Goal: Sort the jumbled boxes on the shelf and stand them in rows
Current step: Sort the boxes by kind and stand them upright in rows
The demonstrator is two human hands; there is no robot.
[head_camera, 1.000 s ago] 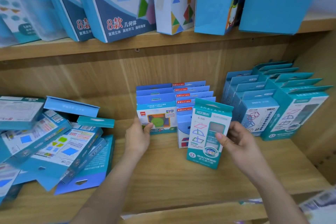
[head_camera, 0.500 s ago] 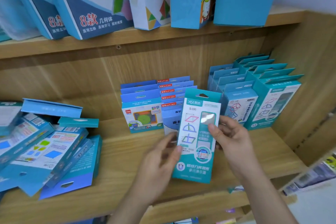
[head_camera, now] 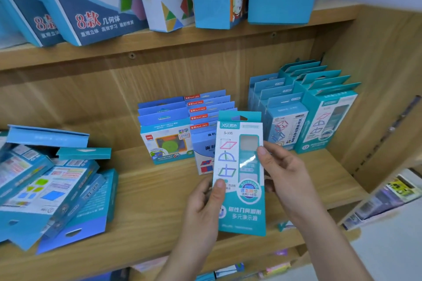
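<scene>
We take the teal box in our hands as the landmark. Behind and below it runs the wooden shelf (head_camera: pixel 148 191), with a side wall to the right. High above the teal box, on the upper board, lean the large boxes (head_camera: pixel 96 7), printed with coloured shapes and red characters.

Well to the left of the teal box lies the jumbled pile (head_camera: pixel 52 189), with blue and teal boxes flat, tilted and overlapping each other. Up and to the right of it stand two tidy rows against the side wall: the teal row (head_camera: pixel 328 116) of boxes like ours and, nearer to us, the pale-blue row (head_camera: pixel 283 121). Just behind its upper left corner stand the dark-blue row (head_camera: pixel 166 139) and the red-label row (head_camera: pixel 205 116), side by side, the second partly hidden by it.

The teal box (head_camera: pixel 242 166) itself is upright, face towards us, in front of the shelf.

Our right hand (head_camera: pixel 285 173) grips its right edge, thumb on the front beside the clear window, fingers curled behind. Our left hand (head_camera: pixel 203 207) pinches its lower left edge, thumb on the front, fingers hidden behind it.
</scene>
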